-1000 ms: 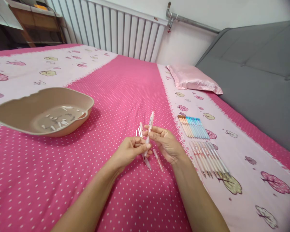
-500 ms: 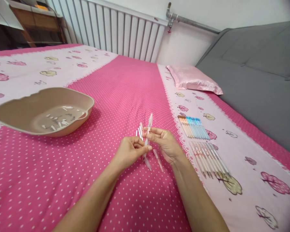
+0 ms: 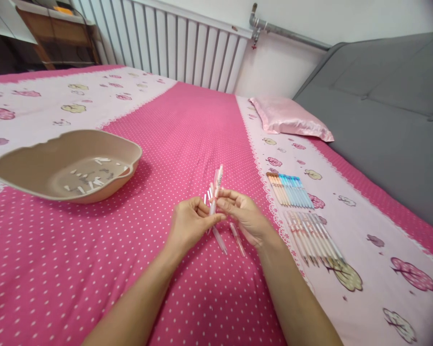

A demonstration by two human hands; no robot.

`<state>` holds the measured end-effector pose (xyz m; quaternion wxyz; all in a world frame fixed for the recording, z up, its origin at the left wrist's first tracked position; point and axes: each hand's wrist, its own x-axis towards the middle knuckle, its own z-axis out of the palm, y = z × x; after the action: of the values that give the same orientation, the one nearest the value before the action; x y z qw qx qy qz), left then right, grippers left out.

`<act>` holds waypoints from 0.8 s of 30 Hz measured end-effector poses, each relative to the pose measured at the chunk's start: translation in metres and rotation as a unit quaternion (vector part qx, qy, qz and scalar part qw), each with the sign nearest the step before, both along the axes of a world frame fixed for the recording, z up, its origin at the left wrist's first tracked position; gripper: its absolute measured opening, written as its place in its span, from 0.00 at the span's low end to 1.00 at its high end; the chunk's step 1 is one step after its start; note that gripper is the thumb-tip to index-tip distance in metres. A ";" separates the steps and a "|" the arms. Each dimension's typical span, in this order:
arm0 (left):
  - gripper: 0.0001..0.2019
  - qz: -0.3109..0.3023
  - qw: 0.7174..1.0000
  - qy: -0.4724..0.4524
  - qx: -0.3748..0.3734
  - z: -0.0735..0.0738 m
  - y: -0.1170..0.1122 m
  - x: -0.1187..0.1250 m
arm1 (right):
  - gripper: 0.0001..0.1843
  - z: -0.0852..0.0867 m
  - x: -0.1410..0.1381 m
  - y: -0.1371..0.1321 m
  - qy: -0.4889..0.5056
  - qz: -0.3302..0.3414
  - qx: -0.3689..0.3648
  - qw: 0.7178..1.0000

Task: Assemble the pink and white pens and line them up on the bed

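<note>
Pen (image 3: 219, 179): held just above the bed (image 3: 198, 125), between both hands; neither is nearer, as it is touched by both.
Left hand (image 3: 189, 222): lower part grasped between thumb and fingers.
Right hand (image 3: 246, 215): middle pinched from the right by thumb and fingers.
Long axis: run lengthwise between the hands, top pointed away toward the radiator (image 3: 180, 45), tipped slightly right; lower end partly hidden.

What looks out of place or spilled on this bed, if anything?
Nothing looks spilled: the white pieces lie inside the basin. Only the clear tubes seem slightly untidy, as they lie loose in the middle, away from the neat pen rows at the right.
</note>
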<state>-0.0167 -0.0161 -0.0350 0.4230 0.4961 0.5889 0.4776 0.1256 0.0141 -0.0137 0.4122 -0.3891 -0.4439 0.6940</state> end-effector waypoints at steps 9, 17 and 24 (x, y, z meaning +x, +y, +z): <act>0.09 0.050 0.978 0.196 0.058 0.006 -0.003 0.003 | 0.16 -0.008 -0.007 -0.002 -0.045 0.026 0.016 0.999; 0.21 0.014 0.981 0.177 0.077 0.011 0.001 0.003 | 0.11 -0.008 -0.002 0.007 -0.032 -0.032 0.040 0.998; 0.21 0.113 0.959 0.230 0.119 0.014 0.007 -0.002 | 0.04 -0.012 -0.002 0.021 -0.114 -0.138 0.102 0.978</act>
<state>-0.0185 -0.0093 -0.0210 0.1571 0.5698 0.6614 0.4617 0.1238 0.0347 -0.0254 0.4883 -0.4794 -0.4986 0.5321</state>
